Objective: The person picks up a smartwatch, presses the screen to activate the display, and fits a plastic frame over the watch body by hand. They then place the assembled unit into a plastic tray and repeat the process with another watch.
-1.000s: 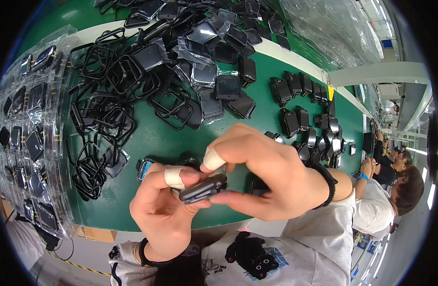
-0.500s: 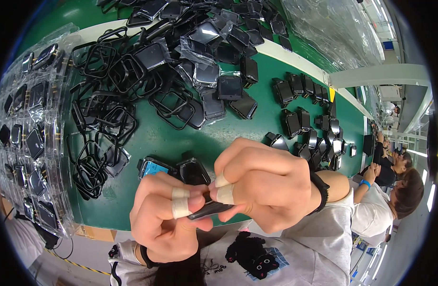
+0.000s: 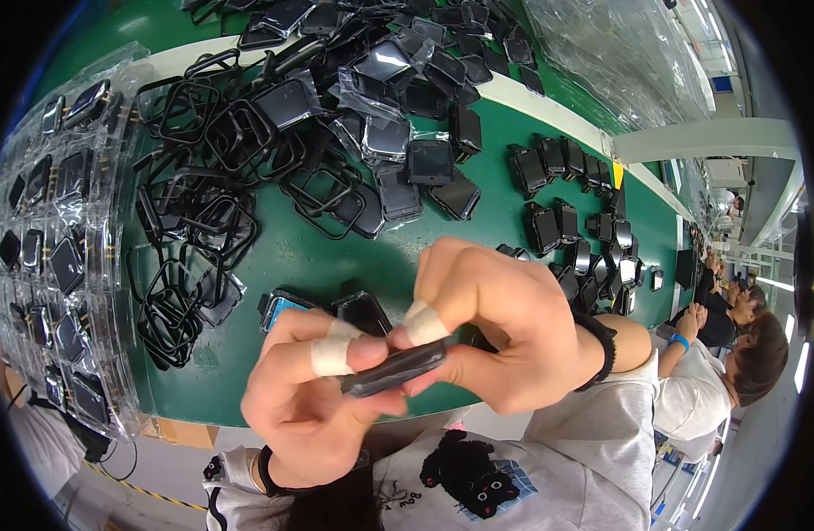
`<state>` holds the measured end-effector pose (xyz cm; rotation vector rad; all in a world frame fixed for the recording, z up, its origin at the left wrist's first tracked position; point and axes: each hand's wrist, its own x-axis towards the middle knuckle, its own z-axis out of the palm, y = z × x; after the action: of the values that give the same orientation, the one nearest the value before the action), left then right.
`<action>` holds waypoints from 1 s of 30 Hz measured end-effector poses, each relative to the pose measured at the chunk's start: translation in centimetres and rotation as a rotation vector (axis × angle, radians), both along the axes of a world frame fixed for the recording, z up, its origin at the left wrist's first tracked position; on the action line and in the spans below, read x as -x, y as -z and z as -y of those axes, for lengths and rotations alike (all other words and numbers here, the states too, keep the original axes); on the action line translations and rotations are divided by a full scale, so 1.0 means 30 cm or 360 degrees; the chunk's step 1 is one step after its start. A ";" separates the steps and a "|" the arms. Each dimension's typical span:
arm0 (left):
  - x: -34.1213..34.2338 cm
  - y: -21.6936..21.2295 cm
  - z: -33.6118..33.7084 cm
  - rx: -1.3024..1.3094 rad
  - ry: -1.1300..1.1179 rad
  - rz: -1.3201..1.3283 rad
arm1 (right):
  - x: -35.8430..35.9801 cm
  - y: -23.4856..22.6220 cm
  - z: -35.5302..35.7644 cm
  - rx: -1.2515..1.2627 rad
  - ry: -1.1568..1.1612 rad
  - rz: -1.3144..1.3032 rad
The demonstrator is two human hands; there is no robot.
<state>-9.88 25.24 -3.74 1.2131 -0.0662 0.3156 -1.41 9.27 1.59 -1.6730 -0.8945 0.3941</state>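
Between both hands, at the table's near edge, is a small black rounded device (image 3: 398, 368), seen nearly edge-on and looking like a smartwatch body. My left hand (image 3: 296, 398) pinches its left end with thumb and fingers. On its right end, the fingertips of my right hand (image 3: 504, 332) are closed. Pale tape wraps fingers on both hands. Just beyond them on the green table lie a black device with blue film (image 3: 285, 304) and another black device (image 3: 362, 310), both partly covered by my hands.
Thin black frames (image 3: 221, 217) lie heaped at left, beside a pile of black devices (image 3: 385, 137), some in clear film. Clear trays (image 3: 106, 265) holding watch-like pieces stand far left. Rows of black devices (image 3: 562, 159) stand at right. Other people (image 3: 708, 380) sit farther right.
The black device has tilted and shows more of its long edge. My right hand has shifted slightly up and its fingers have opened out somewhat; both hands still grip the device.
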 end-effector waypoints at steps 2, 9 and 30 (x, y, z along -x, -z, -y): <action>-0.002 -0.014 0.006 0.0040 -0.0052 0.0011 | -0.002 -0.005 -0.002 0.0045 -0.0015 -0.0199; 0.040 -0.057 0.041 -0.0302 -0.0408 -0.0270 | 0.008 -0.012 -0.029 0.0269 -0.0076 0.0439; 0.046 -0.043 -0.043 -0.1450 0.0154 -0.0366 | -0.163 -0.012 0.090 0.1206 0.0394 0.0726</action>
<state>-11.27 26.54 -2.47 2.1337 -0.0712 0.0420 3.49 6.56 1.96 -2.6150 -0.9006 0.1838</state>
